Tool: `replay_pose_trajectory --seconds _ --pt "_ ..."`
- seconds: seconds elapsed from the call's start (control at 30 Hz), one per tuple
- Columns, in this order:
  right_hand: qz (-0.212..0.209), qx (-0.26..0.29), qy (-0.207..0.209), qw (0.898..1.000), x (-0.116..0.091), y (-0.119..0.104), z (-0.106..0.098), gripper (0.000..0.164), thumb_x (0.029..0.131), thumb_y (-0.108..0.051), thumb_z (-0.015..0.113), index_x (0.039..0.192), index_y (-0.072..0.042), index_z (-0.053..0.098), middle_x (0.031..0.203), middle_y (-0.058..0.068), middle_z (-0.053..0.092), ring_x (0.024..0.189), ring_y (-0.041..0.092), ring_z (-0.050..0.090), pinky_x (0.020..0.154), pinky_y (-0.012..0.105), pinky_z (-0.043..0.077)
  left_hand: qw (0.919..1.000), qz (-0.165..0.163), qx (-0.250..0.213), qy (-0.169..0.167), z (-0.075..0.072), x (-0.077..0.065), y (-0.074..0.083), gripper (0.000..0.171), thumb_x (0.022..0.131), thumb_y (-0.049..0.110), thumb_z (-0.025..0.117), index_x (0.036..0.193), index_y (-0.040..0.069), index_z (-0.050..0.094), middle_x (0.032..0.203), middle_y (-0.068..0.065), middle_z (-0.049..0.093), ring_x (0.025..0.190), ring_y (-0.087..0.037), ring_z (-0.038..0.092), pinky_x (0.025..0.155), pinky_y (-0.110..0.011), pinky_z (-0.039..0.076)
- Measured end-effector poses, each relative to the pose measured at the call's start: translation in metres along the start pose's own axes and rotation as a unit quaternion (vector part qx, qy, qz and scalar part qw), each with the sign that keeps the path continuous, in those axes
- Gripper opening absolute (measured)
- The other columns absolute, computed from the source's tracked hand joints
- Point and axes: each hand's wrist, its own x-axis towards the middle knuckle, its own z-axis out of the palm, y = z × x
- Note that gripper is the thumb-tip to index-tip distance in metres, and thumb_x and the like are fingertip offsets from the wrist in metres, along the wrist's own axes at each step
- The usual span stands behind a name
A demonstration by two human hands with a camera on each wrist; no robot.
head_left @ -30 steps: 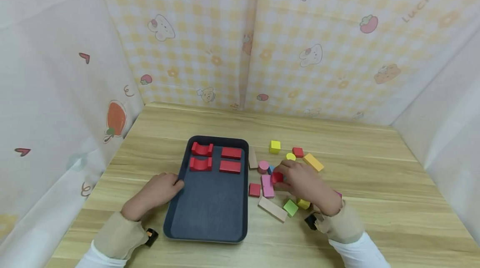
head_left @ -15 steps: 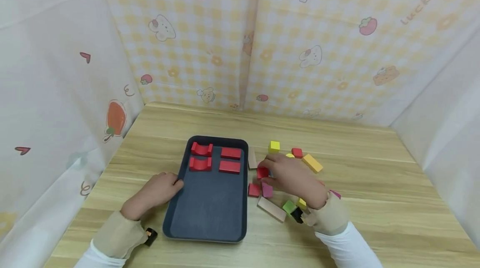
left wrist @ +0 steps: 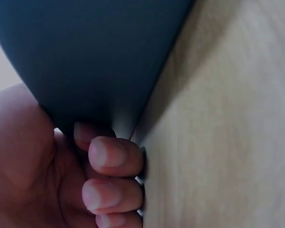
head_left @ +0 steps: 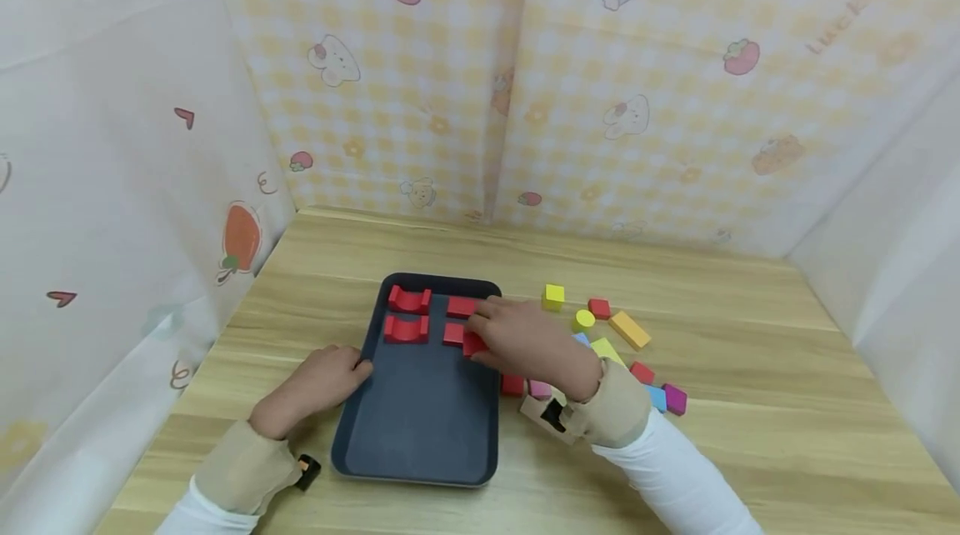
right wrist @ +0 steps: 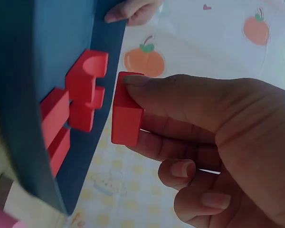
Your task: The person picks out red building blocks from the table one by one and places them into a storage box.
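Note:
My left hand [head_left: 318, 385] grips the left side of a dark blue-grey tray [head_left: 416, 418]. In the left wrist view its fingers [left wrist: 116, 194] are curled against the tray's outer wall. Over the tray's upper right part, my right hand [head_left: 528, 343] pinches a red block [right wrist: 127, 126] between thumb and fingers. Inside the tray lie two red blocks with curved cut-outs, an upper one [head_left: 409, 303] and a lower one [head_left: 406, 330]. To their right are two flat red blocks [head_left: 461, 307], partly covered by the right hand in the head view.
Loose toy blocks lie right of the tray: a yellow cube [head_left: 553, 297], a yellow cylinder [head_left: 583, 320], an orange block [head_left: 630, 330], a purple block [head_left: 675, 399] and several others. The right forearm covers some. A patterned curtain [head_left: 637, 143] hangs behind the wooden table [head_left: 750, 335].
My right hand has carried the red block leftward from among the loose blocks to above the tray. The left hand has stayed on the tray's side.

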Motion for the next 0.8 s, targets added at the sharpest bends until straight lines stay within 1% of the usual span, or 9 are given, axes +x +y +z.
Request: replay_pose_trajectory --seconds 0.17,0.37,0.53,0.67,0.8 --pt "-0.012 -0.024 -0.005 1.000 0.014 -0.011 -0.005 0.031 0.083 -0.042 0.064 0.100 -0.016 0.066 0.088 -0.003 0.059 0.078 0.010 0.047 0.062 0.021 0.046 1.0000 -0.002 0.002 -0.005 0.002 0.002 -0.002 0.037 0.090 0.018 0.043 0.054 0.014 0.042 0.050 0.000 0.040 0.044 -0.013 0.037 0.045 -0.028 0.032" --pt "-0.024 -0.023 0.007 0.999 0.038 -0.027 -0.012 0.031 0.081 -0.044 0.064 0.100 -0.019 0.067 0.087 -0.005 0.059 0.075 0.008 0.048 0.057 0.020 0.045 1.0000 -0.004 0.002 -0.004 0.001 0.001 -0.002 0.036 0.090 0.018 0.043 0.054 0.014 0.042 0.051 0.000 0.040 0.044 -0.014 0.037 0.045 -0.029 0.032" --pt "-0.013 -0.013 0.013 1.000 0.054 -0.036 -0.005 0.031 0.080 -0.044 0.066 0.099 -0.019 0.068 0.088 -0.004 0.061 0.072 0.007 0.051 0.056 0.020 0.046 1.0000 -0.002 0.002 -0.005 0.001 0.002 -0.001 0.036 0.091 0.017 0.043 0.055 0.014 0.044 0.051 0.000 0.041 0.044 -0.013 0.038 0.045 -0.028 0.032" --pt "-0.001 0.009 -0.010 1.000 0.064 -0.042 0.005 0.027 0.081 -0.042 0.066 0.095 -0.019 0.067 0.087 -0.004 0.060 0.070 0.006 0.051 0.052 0.020 0.044 1.0000 0.000 0.001 -0.002 0.001 0.002 -0.001 0.036 0.091 0.017 0.043 0.056 0.014 0.044 0.051 0.000 0.041 0.044 -0.013 0.037 0.045 -0.029 0.032" --pt "0.010 0.020 -0.043 0.999 0.072 -0.048 0.014 0.024 0.082 -0.041 0.064 0.095 -0.021 0.067 0.089 -0.004 0.061 0.070 0.006 0.052 0.050 0.022 0.045 1.0000 0.000 0.002 -0.001 0.001 0.002 -0.001 0.035 0.091 0.017 0.043 0.056 0.013 0.044 0.052 0.000 0.041 0.044 -0.014 0.037 0.045 -0.029 0.032"
